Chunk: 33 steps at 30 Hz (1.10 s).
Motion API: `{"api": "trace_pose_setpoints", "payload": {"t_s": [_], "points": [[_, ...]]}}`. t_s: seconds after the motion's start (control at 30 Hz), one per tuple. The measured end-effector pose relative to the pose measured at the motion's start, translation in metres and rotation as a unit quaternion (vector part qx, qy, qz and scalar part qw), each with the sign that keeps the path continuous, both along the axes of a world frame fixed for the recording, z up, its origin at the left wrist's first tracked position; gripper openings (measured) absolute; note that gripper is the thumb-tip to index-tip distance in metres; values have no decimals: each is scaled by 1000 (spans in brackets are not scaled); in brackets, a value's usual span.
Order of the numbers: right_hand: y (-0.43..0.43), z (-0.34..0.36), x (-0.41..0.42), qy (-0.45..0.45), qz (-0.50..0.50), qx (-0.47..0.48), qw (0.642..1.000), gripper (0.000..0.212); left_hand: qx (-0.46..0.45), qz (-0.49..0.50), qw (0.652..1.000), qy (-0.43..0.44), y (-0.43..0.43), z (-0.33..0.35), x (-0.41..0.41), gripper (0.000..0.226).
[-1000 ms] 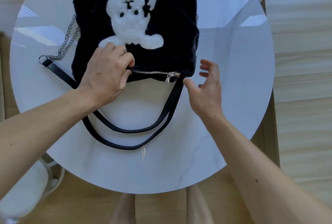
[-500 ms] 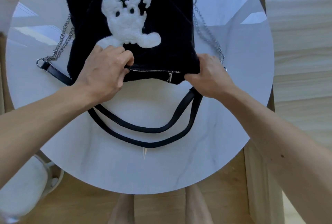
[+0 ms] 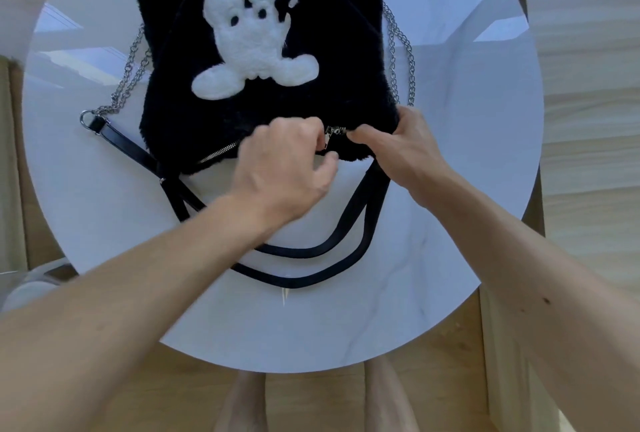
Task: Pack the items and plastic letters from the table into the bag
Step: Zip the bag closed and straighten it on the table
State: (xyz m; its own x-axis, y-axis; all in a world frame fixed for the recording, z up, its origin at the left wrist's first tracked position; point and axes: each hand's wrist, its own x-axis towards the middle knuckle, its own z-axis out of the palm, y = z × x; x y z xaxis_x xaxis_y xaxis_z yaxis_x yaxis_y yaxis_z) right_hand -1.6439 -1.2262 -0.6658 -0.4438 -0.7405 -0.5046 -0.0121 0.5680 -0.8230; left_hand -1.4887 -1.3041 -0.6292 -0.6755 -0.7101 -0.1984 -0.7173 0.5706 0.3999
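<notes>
Bare left forearm (image 3: 145, 289), right forearm (image 3: 502, 258) with small mole (image 3: 546, 300), bare legs (image 3: 242, 404)

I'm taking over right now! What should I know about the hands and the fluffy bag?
Left hand: pinches the zipper pull.
Right hand: grips the bag at its near edge, beside the pull.
The bag lies flat on the round table, straps toward you.
Done: no loose items or letters show on the table; inside the bag is hidden.
Left: probably just working the zip; I cannot tell whether it is shut.
</notes>
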Motion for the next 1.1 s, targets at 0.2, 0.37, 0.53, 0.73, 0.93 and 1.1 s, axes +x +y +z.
{"api": "trace_pose_setpoints", "payload": {"t_s": [0.2,0.37,0.53,0.73,0.93,1.1], "points": [[1,-4,-6,-79,7,-9,997,24,157,246,951,104,28,-24,-18,18],[-1,-4,-12,-38,38,16,998,11,205,267,931,143,21,-34,-7,19],[1,-7,-5,-20,9,28,999,8,271,277,909,150,22,-44,4,19],[2,-4,-3,8,-7,32,999,24,241,263,927,119,13,-52,4,19],[-1,10,-6,153,25,54,986,48,107,155,982,33,12,-35,18,29],[-17,25,2,369,51,-160,914,64,-175,23,980,94,-24,-26,43,27]]}}
